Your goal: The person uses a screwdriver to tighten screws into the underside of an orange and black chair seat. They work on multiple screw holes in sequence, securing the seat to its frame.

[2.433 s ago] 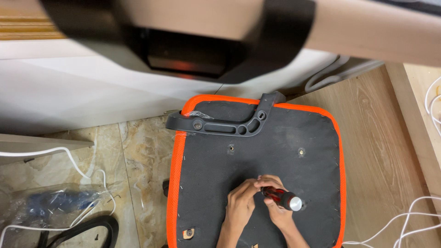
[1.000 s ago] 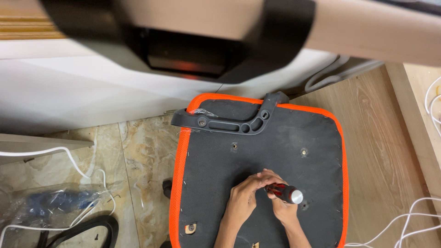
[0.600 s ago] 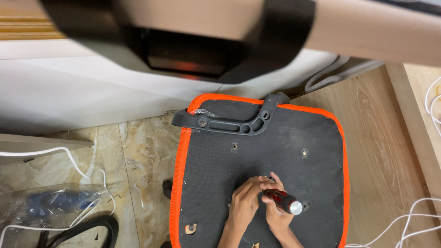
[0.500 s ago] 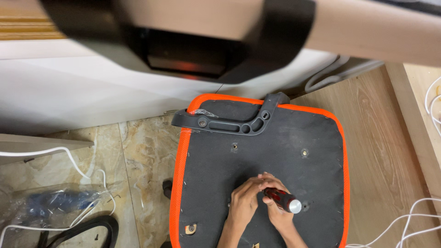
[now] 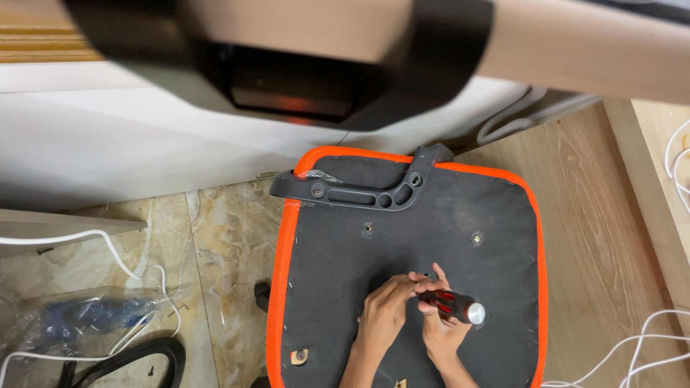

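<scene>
Seen from above: an upturned chair seat [image 5: 460, 237], black fabric underside edged in orange mesh, resting on the floor half over marble tile [image 5: 223, 237] and half over wood boards [image 5: 611, 215]. Near the lower middle of that black panel, both hands together. Right hand [image 5: 442, 334] closed in a firm grip around a screwdriver [image 5: 454, 307] with a red and black handle and a silver butt cap, handle angled up toward the right, tip pointing down and left into the panel. Left hand [image 5: 384, 316] just beside it, fingertips pinched at the tip end of the tool, touching the shaft or whatever sits there; too small to tell which, so that grip closed lightly on something hidden. Along the far edge of the seat, a black plastic armrest bracket [image 5: 359, 190] lying across. Two small screw holes [image 5: 368, 228] in the fabric beyond the hands. At far left, a clear plastic bag [image 5: 86, 323] beside a white cable [image 5: 108, 251]. More white cables [image 5: 647, 352] at lower right.
</scene>
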